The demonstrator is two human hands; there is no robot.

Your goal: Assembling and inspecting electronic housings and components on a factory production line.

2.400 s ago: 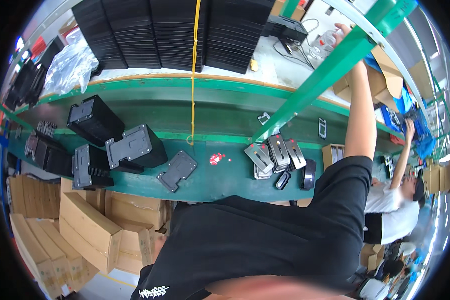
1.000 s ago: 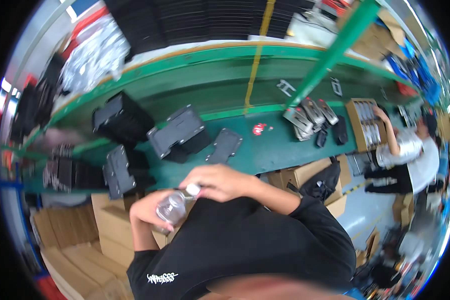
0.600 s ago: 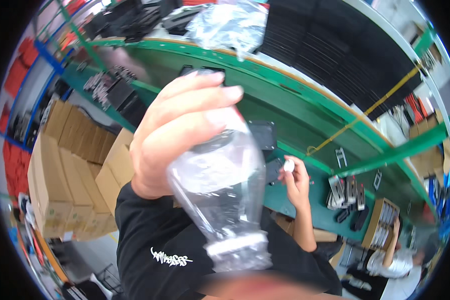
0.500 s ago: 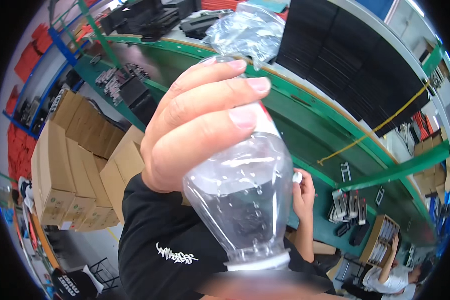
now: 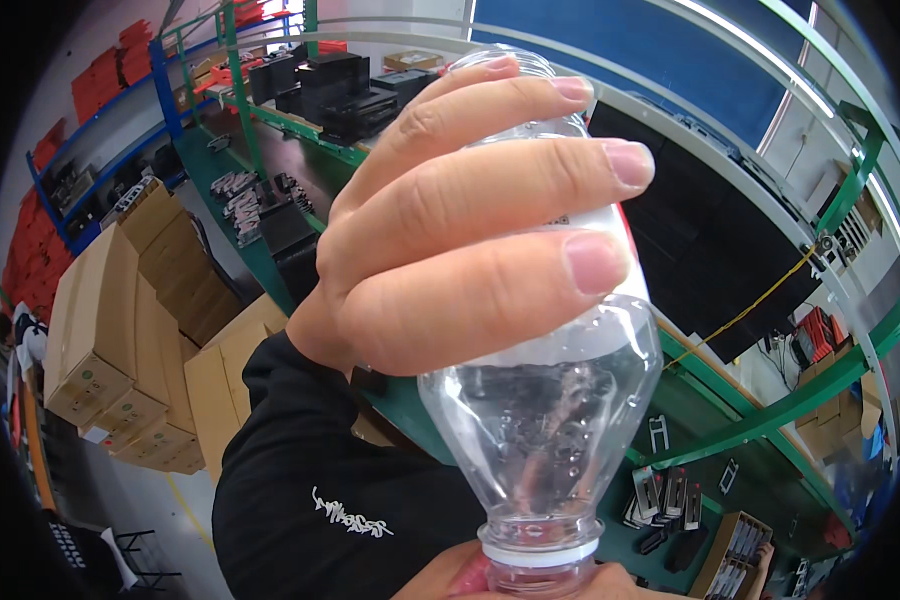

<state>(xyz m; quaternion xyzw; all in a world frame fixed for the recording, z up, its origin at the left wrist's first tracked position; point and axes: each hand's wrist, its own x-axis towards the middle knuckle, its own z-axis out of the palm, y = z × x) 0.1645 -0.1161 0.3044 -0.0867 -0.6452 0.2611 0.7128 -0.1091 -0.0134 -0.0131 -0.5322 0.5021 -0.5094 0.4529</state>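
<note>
My left hand (image 5: 480, 215) wraps round a clear plastic bottle (image 5: 550, 400) with a white and red label, large in the middle of the head view. The bottle is upside down, its neck with a white ring (image 5: 542, 555) at the lower edge. Drops cling to its inner wall, and its ribbed base sticks out above my fingers. A black sleeve (image 5: 320, 470) covers my left arm. Through the clear wall a blurred skin-toned shape shows, perhaps my right hand or forearm; its fingers cannot be made out.
Cardboard boxes (image 5: 90, 350) are stacked at the left, by blue shelving (image 5: 165, 90). A green workbench (image 5: 600, 530) carries small metal parts (image 5: 670, 495) and a box of parts (image 5: 740, 555), with another person's hand (image 5: 765, 558) at it. Black panels (image 5: 710, 240) stand behind.
My left hand and the bottle have shifted to the right, and the bottle stands steeper. My view has tilted up. My right hand, earlier beside the bottle with a small white cap, no longer shows plainly.
</note>
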